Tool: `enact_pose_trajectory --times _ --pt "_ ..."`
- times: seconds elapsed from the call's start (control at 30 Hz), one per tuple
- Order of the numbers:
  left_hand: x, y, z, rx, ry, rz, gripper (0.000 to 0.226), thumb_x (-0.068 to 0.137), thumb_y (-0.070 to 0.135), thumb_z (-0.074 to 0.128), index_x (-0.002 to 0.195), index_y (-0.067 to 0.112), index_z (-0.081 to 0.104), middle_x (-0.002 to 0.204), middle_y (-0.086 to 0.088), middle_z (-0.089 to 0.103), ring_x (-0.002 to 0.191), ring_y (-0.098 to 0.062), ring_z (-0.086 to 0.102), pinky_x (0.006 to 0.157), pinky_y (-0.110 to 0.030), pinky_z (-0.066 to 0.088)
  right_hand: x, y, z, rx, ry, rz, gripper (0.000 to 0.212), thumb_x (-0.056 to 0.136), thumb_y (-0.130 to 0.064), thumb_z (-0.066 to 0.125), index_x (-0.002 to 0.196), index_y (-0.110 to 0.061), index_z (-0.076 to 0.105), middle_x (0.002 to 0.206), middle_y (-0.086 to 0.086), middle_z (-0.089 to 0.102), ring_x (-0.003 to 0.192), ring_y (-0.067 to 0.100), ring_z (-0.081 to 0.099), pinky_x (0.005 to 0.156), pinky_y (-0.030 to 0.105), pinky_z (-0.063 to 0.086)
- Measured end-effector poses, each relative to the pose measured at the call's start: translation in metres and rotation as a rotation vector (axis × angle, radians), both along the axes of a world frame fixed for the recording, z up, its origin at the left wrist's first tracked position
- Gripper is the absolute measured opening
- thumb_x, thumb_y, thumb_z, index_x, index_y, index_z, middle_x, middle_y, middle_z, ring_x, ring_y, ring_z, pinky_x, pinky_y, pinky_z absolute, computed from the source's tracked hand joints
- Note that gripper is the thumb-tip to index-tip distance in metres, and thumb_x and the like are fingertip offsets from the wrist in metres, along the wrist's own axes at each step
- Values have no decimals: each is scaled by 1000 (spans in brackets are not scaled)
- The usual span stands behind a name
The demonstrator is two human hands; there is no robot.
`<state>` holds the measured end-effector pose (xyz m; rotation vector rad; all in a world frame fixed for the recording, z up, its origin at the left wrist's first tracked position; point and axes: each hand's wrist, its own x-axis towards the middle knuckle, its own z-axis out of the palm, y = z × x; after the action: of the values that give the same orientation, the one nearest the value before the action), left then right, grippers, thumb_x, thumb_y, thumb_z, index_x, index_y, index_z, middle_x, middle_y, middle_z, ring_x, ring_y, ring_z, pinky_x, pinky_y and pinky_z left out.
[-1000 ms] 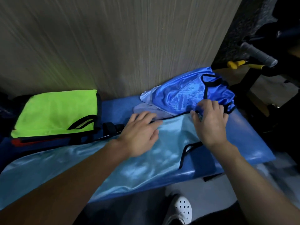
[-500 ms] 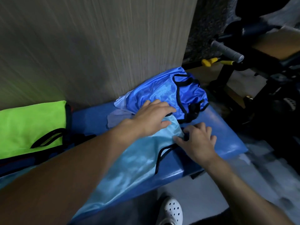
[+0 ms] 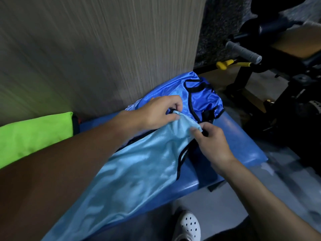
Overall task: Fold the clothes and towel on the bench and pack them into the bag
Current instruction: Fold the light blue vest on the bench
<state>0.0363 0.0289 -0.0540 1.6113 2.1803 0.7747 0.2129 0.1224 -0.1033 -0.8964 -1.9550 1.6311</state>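
Light-blue satin bib (image 3: 139,171), pinched by left hand (image 3: 154,113) and right hand (image 3: 213,143), could be pulled off the blue padded worktop (image 3: 243,140) by its overhang.

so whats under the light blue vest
Under the light blue vest only the blue bench shows, along the vest's right edge. Anything else beneath it is covered by the cloth.
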Motion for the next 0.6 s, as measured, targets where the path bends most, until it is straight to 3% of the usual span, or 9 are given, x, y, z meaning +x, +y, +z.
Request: enact_pose_trajectory --times 0.1,0.2,0.3,0.4,0.47,0.6 --pt "-6 -6 5 -45 79 -31 26 91 21 68 117 22 67 101 10 64 98 -11 60 95 -29 44 4 -3 3 5 -21 156 21 84 -19 76 83 -9 58 67 -4 56 62 9 52 63 29 46" --pt "-8 -18 11 -51 145 -111 17 87 25 64 101 18 73 93 13 60 92 -7 58 91 -30 45 5 -11 8 91 15 207 21 82 -9 76 86 -9 56 69 -5 54 61 6 50 61 22 45" --pt "-7 -41 18 5 215 -131 7 88 17 67 93 15 72 89 11 58 87 -6 55 86 -28 44 6 -24 8 216 67 204 18 84 -5 71 82 -11 55 66 -4 52 59 7 47 60 22 43" --pt "-3 -73 22 85 298 -142 7 88 14 67 91 14 73 90 3 63 86 -9 56 84 -24 42 6 -45 7 468 100 253 18 82 -5 69 82 -17 55 71 -11 50 65 7 47 62 23 40" --pt "-3 -100 19 92 360 -131 12 87 15 62 92 12 73 92 -1 64 89 -13 55 86 -23 39 6 -64 4 688 102 339 18 76 -9 66 91 -16 59 81 -8 52 74 14 52 67 30 42" --pt "-4 -156 -6 90 488 -118 15 87 16 59 95 12 71 93 -4 63 91 -20 53 86 -32 40 1 -98 -6 1093 56 480 23 70 -26 56 91 -20 65 86 -2 57 78 19 50 69 34 36"
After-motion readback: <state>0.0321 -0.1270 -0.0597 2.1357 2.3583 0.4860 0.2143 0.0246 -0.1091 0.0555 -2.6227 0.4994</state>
